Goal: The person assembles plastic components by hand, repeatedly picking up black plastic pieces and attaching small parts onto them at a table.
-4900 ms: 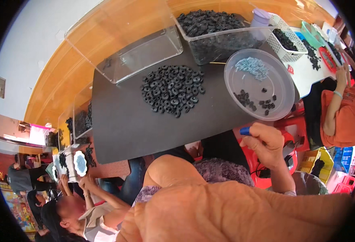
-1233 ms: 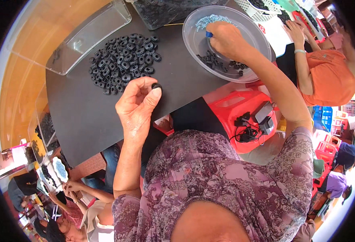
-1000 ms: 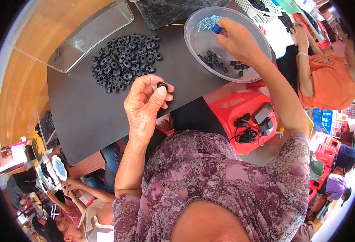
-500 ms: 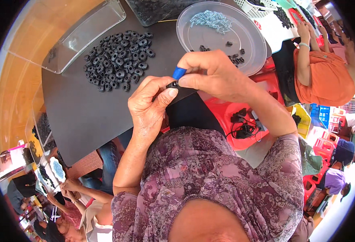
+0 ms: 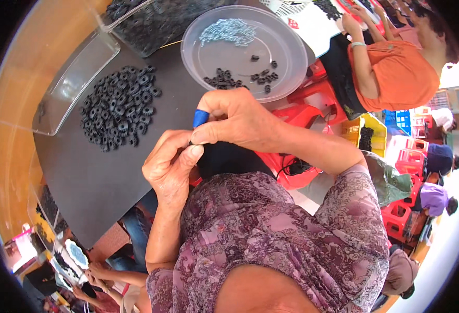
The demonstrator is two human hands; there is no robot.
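My left hand (image 5: 168, 166) pinches a small black plastic part (image 5: 191, 142) between thumb and index finger, and the fingers hide most of it. Closed over the same part from the other side is my right hand (image 5: 237, 119), thumb against forefinger; a blue cover (image 5: 200, 118) wraps one of its fingertips. Both hands meet above the table's near edge. Left of them lies a heap of small black plastic parts (image 5: 117, 107). Beyond my right hand stands a round clear tub (image 5: 297, 52) holding small metal springs (image 5: 228, 32) and several black pieces (image 5: 224, 79).
The dark table (image 5: 78, 182) spreads to my left, with a clear plastic lid or tray (image 5: 78, 83) along its far side. A clear bin of black parts (image 5: 159, 23) stands at the back. Red stools (image 5: 318, 94) and a person in orange (image 5: 396, 78) are at the right.
The view has shifted, so the heap sits lower and farther left, and more of the tub's black pieces show. My hands remain together, and the part is now more hidden between the fingertips.
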